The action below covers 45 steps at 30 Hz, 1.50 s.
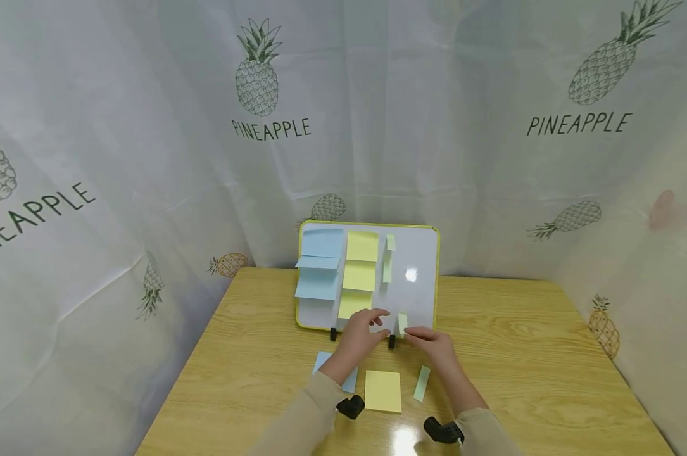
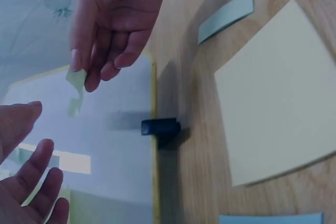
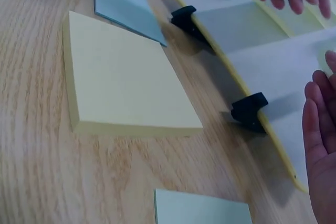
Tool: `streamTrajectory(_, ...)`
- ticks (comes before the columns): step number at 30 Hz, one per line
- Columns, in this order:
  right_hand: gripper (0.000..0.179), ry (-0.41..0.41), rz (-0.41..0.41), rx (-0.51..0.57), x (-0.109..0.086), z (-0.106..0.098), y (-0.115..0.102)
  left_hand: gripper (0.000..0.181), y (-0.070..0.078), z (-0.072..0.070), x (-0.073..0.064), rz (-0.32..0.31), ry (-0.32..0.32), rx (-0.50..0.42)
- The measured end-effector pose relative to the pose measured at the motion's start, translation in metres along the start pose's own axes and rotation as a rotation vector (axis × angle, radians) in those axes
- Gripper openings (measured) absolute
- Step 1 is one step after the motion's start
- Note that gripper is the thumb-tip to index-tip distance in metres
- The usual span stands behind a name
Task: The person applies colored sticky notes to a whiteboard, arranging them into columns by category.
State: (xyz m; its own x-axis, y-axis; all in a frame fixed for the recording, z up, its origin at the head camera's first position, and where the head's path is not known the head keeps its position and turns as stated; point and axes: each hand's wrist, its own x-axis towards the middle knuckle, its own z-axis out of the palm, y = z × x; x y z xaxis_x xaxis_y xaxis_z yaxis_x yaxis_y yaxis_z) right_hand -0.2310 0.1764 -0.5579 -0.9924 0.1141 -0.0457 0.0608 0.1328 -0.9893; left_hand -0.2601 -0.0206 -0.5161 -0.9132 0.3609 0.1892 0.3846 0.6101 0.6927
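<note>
A small whiteboard (image 1: 420,253) with a yellow rim leans back on black feet. It bears blue sticky notes (image 1: 316,284), a column of yellow sticky notes (image 1: 359,276) and narrow green strips (image 1: 387,267). Low on the board's right half, my right hand (image 1: 434,345) pinches a green sticky strip (image 2: 76,94) by one end between thumb and forefinger; the strip curls in the left wrist view. My left hand (image 1: 361,334) holds nothing, its fingers spread and slightly bent, in front of the lowest yellow note. A gap separates it from the strip.
Between me and the board lie a blue note pad (image 1: 350,382), partly covered by my left forearm, a thick yellow pad (image 3: 126,72) and a green strip pad (image 1: 422,383). A pineapple-print curtain (image 1: 406,126) hangs behind the wooden table (image 1: 503,329).
</note>
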Motion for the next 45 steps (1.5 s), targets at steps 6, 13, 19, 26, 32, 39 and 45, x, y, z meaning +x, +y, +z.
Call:
streamTrajectory(6,0.025,-0.002,-0.025,0.003,0.012,0.012,-0.005,0.037,-0.007,-0.01,0.012,-0.005,0.044,0.022)
streamTrajectory(13,0.022,0.019,-0.024,0.046,0.027,0.027,-0.013,0.039,-0.018,-0.009,0.022,-0.064,0.032,-0.044)
streamTrajectory(19,0.023,0.018,-0.022,0.068,0.037,0.038,-0.016,0.041,-0.022,-0.007,0.029,-0.09,0.027,-0.052)
streamTrajectory(26,0.021,0.045,-0.011,0.066,0.045,0.046,-0.016,0.042,-0.025,-0.007,0.035,-0.104,0.014,-0.05)
streamTrajectory(32,0.021,0.061,-0.02,0.079,0.048,0.05,-0.016,0.041,-0.026,-0.007,0.039,-0.1,-0.003,-0.02)
streamTrajectory(39,0.021,0.062,-0.022,0.101,0.049,0.052,-0.017,0.042,-0.024,-0.004,0.043,-0.101,-0.015,0.039)
streamTrajectory(45,0.021,0.06,-0.017,0.081,0.049,0.052,-0.017,0.045,-0.024,-0.001,0.043,-0.128,-0.006,0.035)
